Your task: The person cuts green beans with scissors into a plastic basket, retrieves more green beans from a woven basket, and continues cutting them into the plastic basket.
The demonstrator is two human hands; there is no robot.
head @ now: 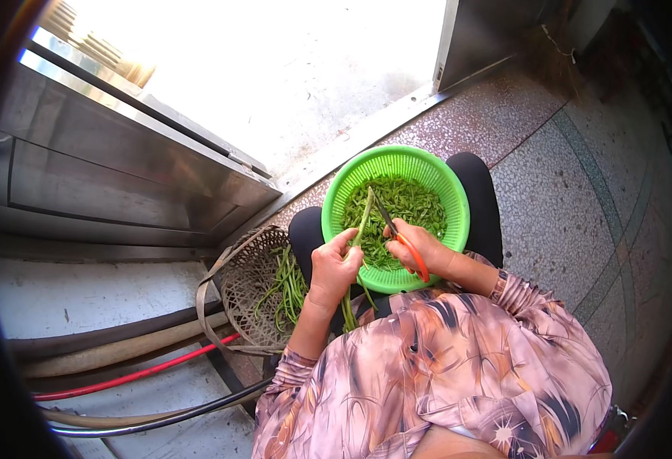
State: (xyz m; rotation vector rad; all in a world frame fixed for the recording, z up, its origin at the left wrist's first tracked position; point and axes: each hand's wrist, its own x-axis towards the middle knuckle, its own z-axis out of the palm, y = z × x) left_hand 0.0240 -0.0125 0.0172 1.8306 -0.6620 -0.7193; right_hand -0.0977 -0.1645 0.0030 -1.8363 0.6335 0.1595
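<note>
A bright green plastic colander basket rests on my lap between my knees, holding many short cut pieces of green beans. Over its near left part, my left hand grips a few long green beans; their tips point up over the basket and their other ends hang below the hand. My right hand holds scissors with orange handles over the basket's right side. The dark blades point up and left, close to the bean tips; how far apart the blades are cannot be told.
On my left stands a woven basket with a strap handle, with long uncut green beans inside. Beyond it are a metal door panel and several long poles, one red. A metal door sill crosses ahead; speckled terrazzo floor lies right.
</note>
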